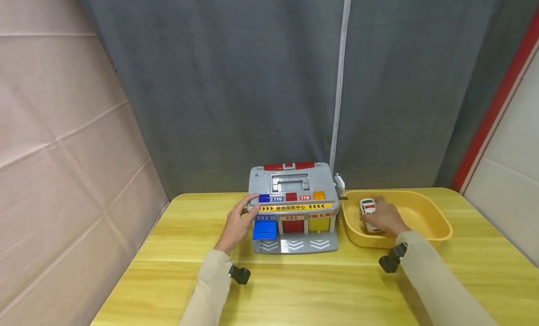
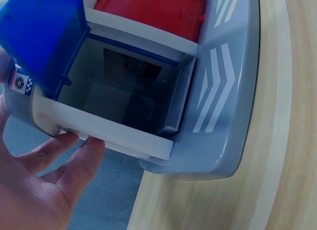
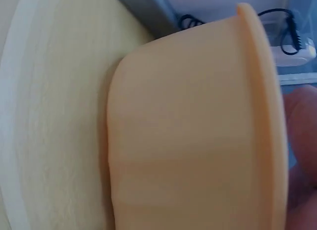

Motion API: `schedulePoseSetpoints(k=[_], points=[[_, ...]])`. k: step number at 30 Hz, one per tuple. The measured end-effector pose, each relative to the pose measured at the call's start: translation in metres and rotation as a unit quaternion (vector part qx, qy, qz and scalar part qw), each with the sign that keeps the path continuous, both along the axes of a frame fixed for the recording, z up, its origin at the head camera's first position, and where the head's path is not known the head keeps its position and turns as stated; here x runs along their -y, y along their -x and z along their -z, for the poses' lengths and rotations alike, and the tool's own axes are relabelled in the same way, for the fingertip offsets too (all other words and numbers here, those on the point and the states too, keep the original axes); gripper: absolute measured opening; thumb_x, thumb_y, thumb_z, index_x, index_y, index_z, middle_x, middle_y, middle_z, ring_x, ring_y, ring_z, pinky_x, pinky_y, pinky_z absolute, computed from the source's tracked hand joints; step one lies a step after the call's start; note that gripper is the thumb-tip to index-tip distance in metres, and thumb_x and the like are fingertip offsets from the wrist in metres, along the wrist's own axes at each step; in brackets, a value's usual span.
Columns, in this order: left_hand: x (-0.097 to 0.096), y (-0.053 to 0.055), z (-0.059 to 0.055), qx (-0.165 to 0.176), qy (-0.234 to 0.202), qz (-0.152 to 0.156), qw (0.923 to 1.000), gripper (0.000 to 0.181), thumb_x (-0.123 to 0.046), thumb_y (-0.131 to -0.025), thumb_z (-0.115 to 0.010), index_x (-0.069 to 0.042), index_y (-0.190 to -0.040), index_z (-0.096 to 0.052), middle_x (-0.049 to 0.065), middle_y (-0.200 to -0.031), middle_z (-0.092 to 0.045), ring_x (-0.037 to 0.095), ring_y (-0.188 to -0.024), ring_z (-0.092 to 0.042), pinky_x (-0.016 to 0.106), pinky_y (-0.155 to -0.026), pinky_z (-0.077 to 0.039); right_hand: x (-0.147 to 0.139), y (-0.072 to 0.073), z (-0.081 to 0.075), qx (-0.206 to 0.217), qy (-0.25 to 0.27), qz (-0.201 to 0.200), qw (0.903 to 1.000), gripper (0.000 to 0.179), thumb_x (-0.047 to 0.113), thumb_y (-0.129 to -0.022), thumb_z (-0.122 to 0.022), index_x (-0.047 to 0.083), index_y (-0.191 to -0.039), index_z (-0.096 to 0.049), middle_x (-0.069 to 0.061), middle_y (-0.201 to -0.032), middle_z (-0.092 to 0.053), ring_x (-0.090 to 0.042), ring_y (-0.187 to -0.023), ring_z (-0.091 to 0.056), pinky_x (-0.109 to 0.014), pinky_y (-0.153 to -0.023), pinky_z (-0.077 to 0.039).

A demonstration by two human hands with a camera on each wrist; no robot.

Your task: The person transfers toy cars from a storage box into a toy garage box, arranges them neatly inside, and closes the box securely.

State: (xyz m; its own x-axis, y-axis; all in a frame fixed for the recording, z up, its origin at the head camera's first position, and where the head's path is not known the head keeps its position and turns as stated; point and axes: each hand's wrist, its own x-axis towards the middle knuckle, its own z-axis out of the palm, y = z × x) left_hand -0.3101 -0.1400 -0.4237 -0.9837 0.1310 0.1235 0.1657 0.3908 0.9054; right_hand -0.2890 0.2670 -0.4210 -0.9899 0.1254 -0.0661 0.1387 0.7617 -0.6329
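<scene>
A grey toy emergency station [image 1: 294, 206] stands on the table, with blue, red and yellow garage doors along its front. The blue door [image 2: 47, 34] is swung up, showing a hollow bay [image 2: 119, 91] behind it. My left hand [image 1: 236, 225] holds the station's left front corner, fingertips [image 2: 89, 145] against the side wall. Inside the yellow basin [image 1: 421, 193], my right hand [image 1: 385, 216] grips a white toy car [image 1: 368, 206] with red markings. The basin's side hides the car in the right wrist view, where only part of the right hand [image 3: 302, 126] shows.
The basin sits close to the station's right side. A white attachment [image 1: 339, 183] and a black coiled cord [image 3: 292, 34] are at that side. The red door [image 2: 153, 12] and yellow door [image 1: 319, 224] are down. A grey curtain [image 1: 231, 92] hangs behind the wooden table [image 1: 303, 284].
</scene>
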Motion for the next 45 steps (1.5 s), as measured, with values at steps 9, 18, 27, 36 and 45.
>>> schedulePoseSetpoints(k=[9,18,27,36,45], points=[[-0.001,-0.001,0.000,-0.007,0.006,-0.003,1.0000,0.043,-0.050,-0.100,-0.055,-0.039,-0.142,-0.052,0.005,-0.161,-0.039,0.037,-0.133,-0.052,0.052,-0.103,-0.054,0.000,-0.008,-0.005,0.018,0.294,-0.004,0.9557,0.085,0.007,-0.098,-0.059,0.003,-0.159,0.000,-0.038,-0.139,-0.032,-0.012,-0.073,-0.065,-0.027,-0.064,-0.062],[-0.001,0.000,0.000,-0.001,0.008,-0.008,0.9999,0.043,-0.052,-0.100,-0.054,-0.041,-0.142,-0.052,0.005,-0.160,-0.040,0.036,-0.133,-0.052,0.052,-0.103,-0.053,0.006,-0.019,-0.016,0.036,0.411,-0.008,0.9107,0.058,0.013,-0.108,-0.029,0.007,-0.161,-0.006,-0.036,-0.151,-0.027,-0.010,-0.084,-0.072,-0.028,-0.081,-0.063],[-0.001,-0.002,0.000,-0.006,0.007,-0.010,0.9999,0.042,-0.050,-0.100,-0.055,-0.039,-0.141,-0.053,0.007,-0.159,-0.042,0.036,-0.131,-0.053,0.050,-0.100,-0.055,0.006,-0.031,-0.022,0.014,0.519,0.021,0.8544,0.019,0.014,-0.105,-0.047,0.011,-0.121,-0.036,-0.003,-0.107,-0.058,-0.014,-0.082,-0.076,-0.023,-0.071,-0.061],[-0.001,-0.001,0.000,-0.002,0.006,-0.008,1.0000,0.043,-0.052,-0.100,-0.054,-0.041,-0.141,-0.052,0.005,-0.159,-0.041,0.035,-0.132,-0.053,0.050,-0.102,-0.054,0.013,-0.040,-0.029,-0.035,0.550,0.006,0.8343,0.022,0.009,-0.105,-0.047,0.025,-0.114,-0.034,-0.014,-0.138,-0.035,-0.017,-0.088,-0.075,-0.026,-0.085,-0.062],[-0.002,0.000,0.001,-0.013,-0.002,-0.006,0.9999,0.041,-0.050,-0.100,-0.055,-0.040,-0.140,-0.054,0.006,-0.157,-0.044,0.034,-0.128,-0.056,0.048,-0.098,-0.056,0.019,-0.052,-0.023,-0.079,0.492,-0.030,0.8664,0.024,0.007,-0.107,-0.039,0.025,-0.113,-0.054,-0.018,-0.133,-0.032,-0.012,-0.089,-0.074,-0.017,-0.075,-0.059]])
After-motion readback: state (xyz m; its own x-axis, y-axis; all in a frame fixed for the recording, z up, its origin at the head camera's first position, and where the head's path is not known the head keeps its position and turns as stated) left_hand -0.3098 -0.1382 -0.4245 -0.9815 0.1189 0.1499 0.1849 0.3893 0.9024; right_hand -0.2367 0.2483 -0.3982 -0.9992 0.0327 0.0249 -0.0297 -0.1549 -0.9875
